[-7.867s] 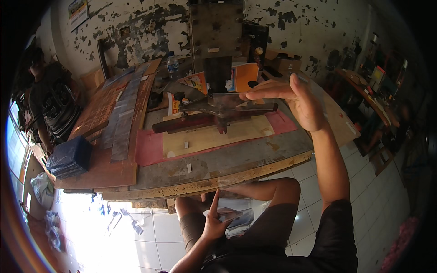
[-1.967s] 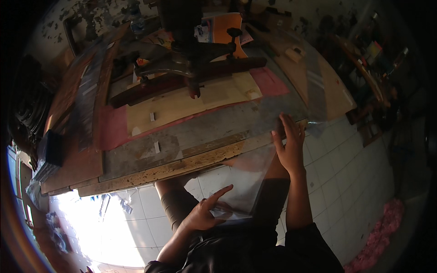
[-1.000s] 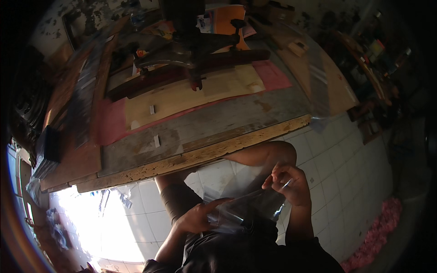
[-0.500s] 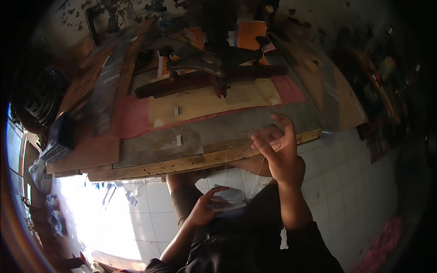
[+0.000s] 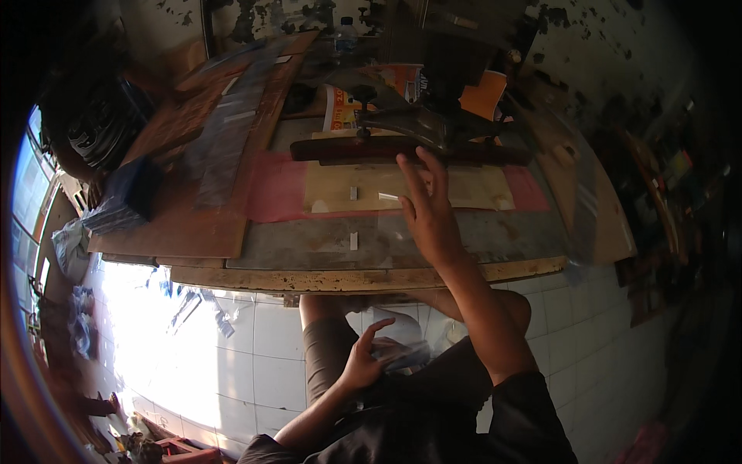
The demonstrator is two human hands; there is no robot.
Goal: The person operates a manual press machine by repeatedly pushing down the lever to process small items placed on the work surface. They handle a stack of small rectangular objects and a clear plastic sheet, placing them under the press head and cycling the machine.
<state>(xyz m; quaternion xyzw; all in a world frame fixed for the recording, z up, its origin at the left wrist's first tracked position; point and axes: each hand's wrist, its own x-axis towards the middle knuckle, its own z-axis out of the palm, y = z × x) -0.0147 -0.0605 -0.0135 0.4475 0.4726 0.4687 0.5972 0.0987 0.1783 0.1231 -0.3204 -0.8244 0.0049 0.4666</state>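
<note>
My right hand (image 5: 434, 224) reaches over the front of the table, index and middle fingers stretched forward. A faint clear plastic sheet (image 5: 396, 226) shows at its thumb, over the edge of a yellow panel (image 5: 332, 178); the exact grip is hard to see. A small white strip (image 5: 388, 196) shows beside the thumb. Beyond the fingertips is a long dark red bar (image 5: 348, 148) under a metal bracket. Low over my lap, my left hand (image 5: 363, 365) is closed on a stack of clear plastic sheets (image 5: 403, 349), its index finger raised.
Pink strips (image 5: 277, 185) flank the yellow panel. Two small pale tabs lie nearby, one on the panel (image 5: 353, 193), one on the grey tabletop (image 5: 354, 241). Brown boards (image 5: 182, 224) and a dark blue stack (image 5: 120, 197) lie left, with another person's hand (image 5: 95, 189) beside it.
My right hand has moved forward and left, from above the table's front edge to over the yellow panel, the clear sheet moving with it. My left hand stays over my lap. The view has shifted.
</note>
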